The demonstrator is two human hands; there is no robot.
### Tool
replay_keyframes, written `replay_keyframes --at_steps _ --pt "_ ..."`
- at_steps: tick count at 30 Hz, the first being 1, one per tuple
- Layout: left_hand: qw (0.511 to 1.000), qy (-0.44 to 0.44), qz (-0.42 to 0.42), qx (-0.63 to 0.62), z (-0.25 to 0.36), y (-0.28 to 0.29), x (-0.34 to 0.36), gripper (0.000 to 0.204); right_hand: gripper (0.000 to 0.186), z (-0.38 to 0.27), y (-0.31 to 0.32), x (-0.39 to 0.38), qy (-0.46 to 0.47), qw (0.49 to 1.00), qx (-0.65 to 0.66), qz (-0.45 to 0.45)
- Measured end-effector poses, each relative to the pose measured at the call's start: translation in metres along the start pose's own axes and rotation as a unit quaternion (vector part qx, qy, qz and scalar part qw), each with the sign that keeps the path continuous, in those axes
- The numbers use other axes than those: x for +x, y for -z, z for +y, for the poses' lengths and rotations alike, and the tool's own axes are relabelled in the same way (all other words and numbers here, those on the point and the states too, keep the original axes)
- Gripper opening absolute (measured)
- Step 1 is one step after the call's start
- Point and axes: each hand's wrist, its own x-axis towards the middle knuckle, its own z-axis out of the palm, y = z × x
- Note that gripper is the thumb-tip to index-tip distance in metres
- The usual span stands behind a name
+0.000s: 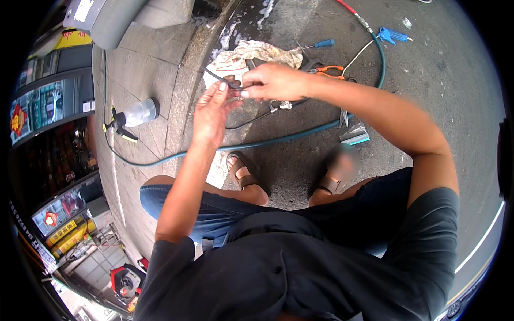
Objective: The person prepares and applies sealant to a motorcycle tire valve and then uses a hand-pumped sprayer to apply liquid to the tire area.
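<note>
My left hand [210, 116] and my right hand [276, 81] meet in front of me, above the ground. Between their fingertips is a thin black cable-like piece [216, 75], one end of which sticks out to the upper left. Both hands pinch it, thumbs against fingers; its middle is partly hidden by them. Just beyond the hands lies a crumpled, stained cloth [257, 52]. Below my right hand a thin black cable [250, 122] with a silver metal fitting [281, 106] lies on the pavement; whether it joins the held piece I cannot tell.
A blue-handled screwdriver [324, 43], orange-handled pliers [330, 69] and a blue air blow gun [392, 35] lie at the far right. A teal hose [257, 143] curves across the ground before my feet. On the paving at left lies a clear spray bottle [140, 112]. A small packet [355, 134] is near my right foot.
</note>
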Motion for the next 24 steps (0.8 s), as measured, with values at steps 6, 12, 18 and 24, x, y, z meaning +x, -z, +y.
replay_keyframes --at_steps 6,12,18,24 --pt "0.992 -0.030 0.022 -0.120 0.027 0.008 -0.017 0.017 0.041 0.016 0.006 0.018 -0.044 0.987 0.135 -0.076" --pt "0.998 -0.055 0.003 -0.034 0.036 0.027 -0.011 0.028 0.041 0.197 -0.007 -0.083 -0.214 0.860 -0.462 0.015" --pt "0.997 -0.018 0.020 -0.073 0.041 0.015 -0.011 0.029 0.049 0.194 -0.017 -0.077 -0.247 0.813 -0.525 0.048" --pt "0.995 0.056 -0.030 -0.082 0.025 0.019 -0.011 0.034 0.049 0.198 0.002 -0.073 -0.383 0.816 -0.433 -0.013"
